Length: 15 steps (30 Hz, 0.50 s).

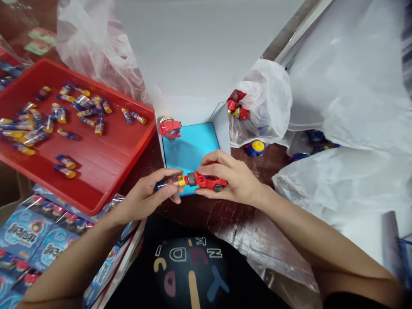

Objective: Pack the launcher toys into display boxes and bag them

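Red toy (210,183) is in the right hand (240,178), fingers closed round its body, over the near edge of the blue floor (196,143) of the white box (222,124). Left hand (141,195) pinches a small tube (173,180), yellow end up against the toy's grey collar. From my feed I can't tell if that joint is seated, so I'd call this one part done. Another red toy (170,128) sits at the box's left side; can't tell whether it's finished. Plenty left by my read: many loose tubes (99,126) in the red tray (106,161), more red pieces (236,96) by the plastic bag (272,101).
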{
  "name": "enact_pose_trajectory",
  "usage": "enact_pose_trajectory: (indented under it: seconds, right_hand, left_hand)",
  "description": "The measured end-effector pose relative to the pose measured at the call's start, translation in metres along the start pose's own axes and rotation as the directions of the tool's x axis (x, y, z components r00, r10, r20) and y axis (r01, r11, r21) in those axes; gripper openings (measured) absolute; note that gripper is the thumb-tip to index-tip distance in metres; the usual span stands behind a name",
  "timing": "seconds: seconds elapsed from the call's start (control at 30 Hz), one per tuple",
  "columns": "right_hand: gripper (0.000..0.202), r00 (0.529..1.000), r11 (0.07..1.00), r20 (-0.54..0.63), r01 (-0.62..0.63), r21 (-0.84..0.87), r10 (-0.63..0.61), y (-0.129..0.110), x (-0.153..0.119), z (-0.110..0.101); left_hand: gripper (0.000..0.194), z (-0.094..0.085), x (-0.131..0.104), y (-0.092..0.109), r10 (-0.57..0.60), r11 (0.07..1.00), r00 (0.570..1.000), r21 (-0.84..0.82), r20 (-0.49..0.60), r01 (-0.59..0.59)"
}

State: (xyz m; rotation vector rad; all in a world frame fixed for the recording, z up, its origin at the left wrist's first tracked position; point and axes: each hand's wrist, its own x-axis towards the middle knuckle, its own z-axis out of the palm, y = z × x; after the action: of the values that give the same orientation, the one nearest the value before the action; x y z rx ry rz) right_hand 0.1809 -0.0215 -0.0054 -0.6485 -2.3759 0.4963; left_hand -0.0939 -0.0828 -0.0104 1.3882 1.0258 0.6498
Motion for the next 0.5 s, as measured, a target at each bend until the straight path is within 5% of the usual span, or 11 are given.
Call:
enact_pose_trajectory:
  seconds: [0.1, 0.2, 0.27, 0.37, 0.43, 0.5]
  right_hand:
    - [0.036, 0.999, 0.996, 0.032, 0.019, -0.088, -0.016, -0.006, -0.006, -0.006]
    - [0.034, 0.998, 0.998, 0.033, -0.051, -0.049, 0.053, -0.014, -0.006, -0.008]
    - [0.034, 0.974, 0.963, 0.081, -0.224, 0.151, 0.214, -0.018, -0.003, -0.005]
    - [0.044, 0.809, 0.673, 0.350, -0.588, 0.450, 0.473, -0.018, -0.001, -0.003]
    - [0.056, 0.762, 0.565, 0.436, -0.647, 0.512, 0.479, -0.015, -0.004, -0.008]
    - [0.083, 0.848, 0.704, 0.332, -0.528, 0.474, 0.413, -0.010, -0.010, -0.018]
  left_hand:
    - [0.030, -0.006, 0.000, 0.006, 0.038, 0.989, 0.997, 0.141, 0.067, -0.047]
    - [0.028, -0.005, 0.003, 0.011, 0.243, 0.912, 0.968, 0.324, 0.065, -0.251]
    - [0.030, -0.001, 0.005, 0.010, 0.467, 0.727, 0.881, 0.535, 0.075, -0.431]
    - [0.034, 0.001, 0.009, 0.003, 0.658, 0.395, 0.729, 0.738, 0.188, -0.547]
    - [0.034, -0.002, 0.010, -0.001, 0.633, 0.425, 0.753, 0.733, 0.178, -0.531]
    - [0.032, -0.008, 0.011, -0.004, 0.534, 0.620, 0.842, 0.643, 0.073, -0.449]
